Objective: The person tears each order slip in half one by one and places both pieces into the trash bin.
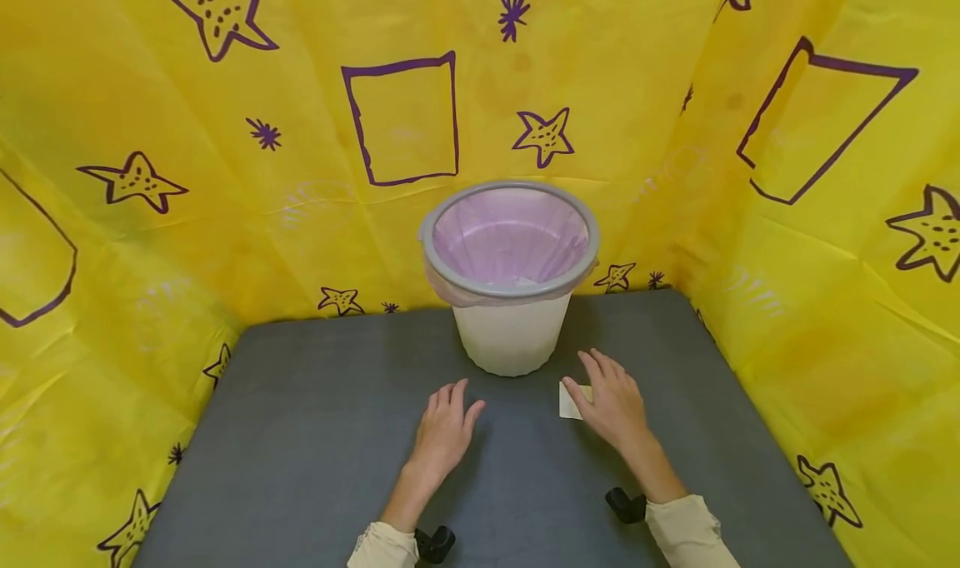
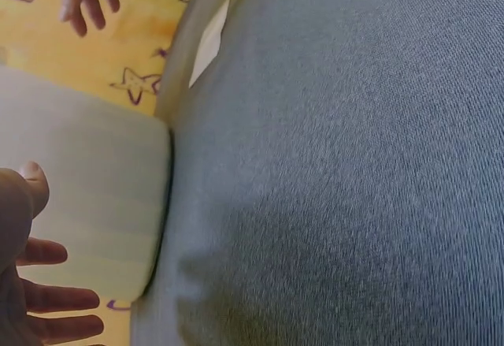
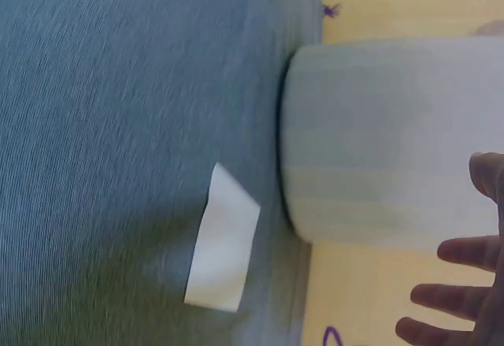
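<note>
A white waste bin with a grey rim and a pinkish liner stands upright at the back of the dark grey table. My left hand hovers in front of it to the left, fingers spread and holding nothing. On the right, my right hand is held above a small pale slip of paper, partly covering it in the head view. The right wrist view shows the whole paper lying flat on the table, apart from the spread fingers. Some white bits show at the bottom of the bin.
Yellow cloth walls with purple star and square drawings enclose the table at the back and sides. The bin's far side is close to the back wall. Black wrist-worn devices sit below both forearms.
</note>
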`<state>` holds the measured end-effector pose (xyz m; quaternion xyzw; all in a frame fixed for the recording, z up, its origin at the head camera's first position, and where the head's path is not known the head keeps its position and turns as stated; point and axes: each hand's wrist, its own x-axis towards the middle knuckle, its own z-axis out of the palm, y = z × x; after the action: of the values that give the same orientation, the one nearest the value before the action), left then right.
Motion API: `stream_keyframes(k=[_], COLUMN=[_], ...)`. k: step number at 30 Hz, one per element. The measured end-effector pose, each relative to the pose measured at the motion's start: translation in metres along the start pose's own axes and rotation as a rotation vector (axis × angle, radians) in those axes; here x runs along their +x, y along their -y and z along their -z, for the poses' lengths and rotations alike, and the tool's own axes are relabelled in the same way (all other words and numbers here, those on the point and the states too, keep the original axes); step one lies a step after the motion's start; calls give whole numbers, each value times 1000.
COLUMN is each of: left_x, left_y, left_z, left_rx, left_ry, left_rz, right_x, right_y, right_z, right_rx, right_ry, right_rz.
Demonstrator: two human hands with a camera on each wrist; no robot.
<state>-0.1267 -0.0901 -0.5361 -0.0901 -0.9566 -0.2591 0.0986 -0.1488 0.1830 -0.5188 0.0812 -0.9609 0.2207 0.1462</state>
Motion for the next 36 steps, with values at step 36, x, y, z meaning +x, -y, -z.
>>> stream_keyframes(k=[36], left_x=[77], left_y=[-92], left_z=[-130], left_rx=[200], left_ry=[298], left_rz=[-286], right_x=[8], right_y=[-46], right_z=[-60], right_rx=[-174], right_ry=[65], right_rz=[-82])
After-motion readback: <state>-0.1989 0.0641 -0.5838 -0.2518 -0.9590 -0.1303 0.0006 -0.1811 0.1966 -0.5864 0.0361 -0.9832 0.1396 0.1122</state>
